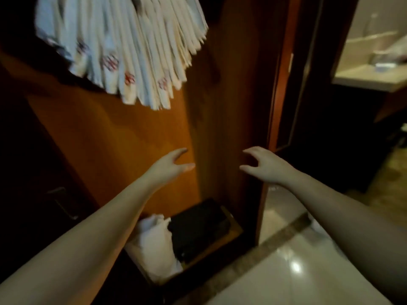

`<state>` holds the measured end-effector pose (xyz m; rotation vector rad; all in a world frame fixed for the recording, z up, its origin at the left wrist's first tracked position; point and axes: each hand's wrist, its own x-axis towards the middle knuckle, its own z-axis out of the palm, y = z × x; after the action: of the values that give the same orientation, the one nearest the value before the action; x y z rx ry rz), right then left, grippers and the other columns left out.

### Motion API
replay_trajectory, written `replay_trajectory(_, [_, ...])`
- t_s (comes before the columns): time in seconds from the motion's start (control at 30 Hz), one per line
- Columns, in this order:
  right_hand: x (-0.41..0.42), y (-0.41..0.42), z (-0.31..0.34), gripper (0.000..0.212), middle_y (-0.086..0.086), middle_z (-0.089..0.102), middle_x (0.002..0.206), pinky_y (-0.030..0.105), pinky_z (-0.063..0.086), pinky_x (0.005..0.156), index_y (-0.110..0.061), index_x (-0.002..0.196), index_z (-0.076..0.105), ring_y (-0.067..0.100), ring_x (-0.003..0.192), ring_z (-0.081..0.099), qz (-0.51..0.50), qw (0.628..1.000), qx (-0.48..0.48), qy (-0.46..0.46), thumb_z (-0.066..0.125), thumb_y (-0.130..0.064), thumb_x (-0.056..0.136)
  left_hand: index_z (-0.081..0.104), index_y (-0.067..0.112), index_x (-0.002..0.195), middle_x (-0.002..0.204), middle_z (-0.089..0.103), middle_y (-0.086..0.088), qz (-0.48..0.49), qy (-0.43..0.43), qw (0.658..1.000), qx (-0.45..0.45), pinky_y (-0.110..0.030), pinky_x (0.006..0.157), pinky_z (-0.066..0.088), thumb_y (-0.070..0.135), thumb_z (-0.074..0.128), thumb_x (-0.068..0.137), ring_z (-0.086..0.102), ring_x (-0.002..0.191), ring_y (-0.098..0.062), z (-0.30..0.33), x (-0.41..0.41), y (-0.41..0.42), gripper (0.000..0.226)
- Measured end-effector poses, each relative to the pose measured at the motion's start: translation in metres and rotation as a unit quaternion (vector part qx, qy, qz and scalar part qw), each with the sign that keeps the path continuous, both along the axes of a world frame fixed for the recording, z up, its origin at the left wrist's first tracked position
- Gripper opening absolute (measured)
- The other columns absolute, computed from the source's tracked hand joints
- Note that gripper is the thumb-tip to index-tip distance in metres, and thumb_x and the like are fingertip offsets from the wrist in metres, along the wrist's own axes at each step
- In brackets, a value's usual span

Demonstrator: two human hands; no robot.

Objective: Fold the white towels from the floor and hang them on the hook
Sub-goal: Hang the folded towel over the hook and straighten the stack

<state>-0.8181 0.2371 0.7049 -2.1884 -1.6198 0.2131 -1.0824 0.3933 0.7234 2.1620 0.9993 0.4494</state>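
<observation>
1. both bare forearms reach forward and down in front of an orange-brown wooden panel [123, 137]; the left hand [170, 165] and the right hand [263, 165] hang side by side, apart from each other.
2. the left hand has its fingers spread and loosely extended toward the right, holding nothing.
3. the right hand has its fingers loosely curled downward like a claw, thumb pointing left, also holding nothing.
4. a thick fan of folded white towels with red marks [123, 49] hangs high on the panel at upper left; the hook itself is hidden behind them.
5. low down, a wooden tray-like box [233, 233] sits on the floor; a crumpled white towel [156, 241] fills its left part and a flat black object [198, 227] lies in its right part, touching the towel.
6. a glossy pale tiled floor [286, 280] spreads to the right.
</observation>
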Motion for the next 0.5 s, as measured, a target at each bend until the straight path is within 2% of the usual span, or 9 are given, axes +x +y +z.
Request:
replay_trajectory(0.07, [0.003,-0.032,-0.032,0.069,0.001,0.040,0.156,0.037,0.033,0.116,-0.021,0.152,0.040,0.019,0.142,0.039,-0.025,0.999,-0.008,0.020,0.058,-0.056,0.094,0.031,0.036,0.154,0.162,0.031,0.003,-0.026,0.011,1.000,-0.013,-0.035,0.106,0.031,0.048,0.064,0.093,0.031,0.147,-0.021,-0.028,0.016,-0.019,0.070])
replay_trajectory(0.17, [0.013,-0.077,-0.078,0.068,0.003,0.044,0.153,0.035,0.033,0.115,-0.018,0.150,0.044,0.020,0.140,0.042,-0.063,0.996,-0.027,0.048,0.058,-0.055,0.094,0.032,0.036,0.153,0.162,0.031,0.003,-0.063,0.037,0.997,-0.039,-0.030,0.099,0.029,0.049,0.062,0.095,0.033,0.145,-0.022,-0.068,0.047,-0.046,0.067])
replay_trajectory(0.23, [0.021,-0.105,-0.106,0.068,0.005,0.046,0.152,0.033,0.029,0.115,-0.017,0.149,0.046,0.022,0.141,0.040,-0.091,0.993,-0.033,0.062,0.059,-0.054,0.094,0.033,0.036,0.153,0.162,0.032,0.004,-0.086,0.047,0.993,-0.060,-0.032,0.100,0.030,0.049,0.060,0.096,0.032,0.146,-0.022,-0.093,0.071,-0.064,0.065])
replay_trajectory(0.33, [0.041,-0.141,-0.146,0.067,0.005,0.049,0.150,0.025,0.027,0.104,-0.018,0.147,0.048,0.022,0.138,0.043,-0.147,0.984,-0.041,0.096,0.061,-0.054,0.092,0.036,0.033,0.153,0.161,0.032,0.003,-0.122,0.062,0.986,-0.094,-0.036,0.104,0.031,0.047,0.059,0.096,0.032,0.146,-0.022,-0.129,0.115,-0.088,0.063])
replay_trajectory(0.5, [0.104,-0.188,-0.197,0.065,0.003,0.048,0.150,0.027,0.031,0.102,-0.018,0.145,0.050,0.021,0.138,0.043,-0.219,0.960,-0.065,0.161,0.064,-0.053,0.092,0.041,0.037,0.150,0.158,0.038,0.004,-0.138,0.091,0.974,-0.156,-0.040,0.108,0.030,0.048,0.062,0.095,0.034,0.145,-0.019,-0.180,0.214,-0.125,0.060])
